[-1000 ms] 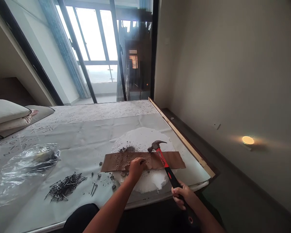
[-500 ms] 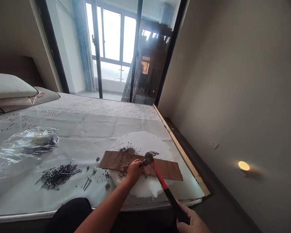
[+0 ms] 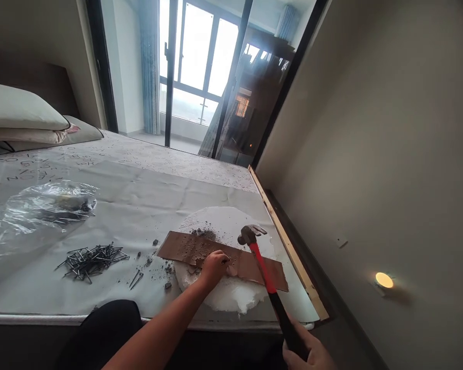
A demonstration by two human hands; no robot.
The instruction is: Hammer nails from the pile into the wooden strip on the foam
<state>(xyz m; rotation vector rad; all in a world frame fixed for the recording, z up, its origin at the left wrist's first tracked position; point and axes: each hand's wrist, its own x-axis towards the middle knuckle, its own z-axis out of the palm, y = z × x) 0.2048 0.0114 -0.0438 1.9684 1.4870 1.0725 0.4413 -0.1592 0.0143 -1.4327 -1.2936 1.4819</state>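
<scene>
A brown board (image 3: 200,252) full of small holes lies on a round white foam slab (image 3: 224,298) near the front edge of a covered bed. My left hand (image 3: 215,267) rests on the board with fingers pinched on a nail at its tip. My right hand (image 3: 308,354), at the bottom edge, grips the red-and-black handle of a claw hammer (image 3: 260,262). The hammer's steel head hangs a little above the board, to the right of my left fingers.
A heap of loose dark nails (image 3: 90,259) lies left of the board, with a few stray nails and grey rubble beside it. A crumpled clear plastic bag (image 3: 42,210) sits further left. Pillows (image 3: 19,115) are stacked at the far left. A wooden rail (image 3: 289,246) edges the bed on the right.
The hammer head came down onto the nail by my left fingers, then rose again to the right. My view has swung leftward and tilted.
</scene>
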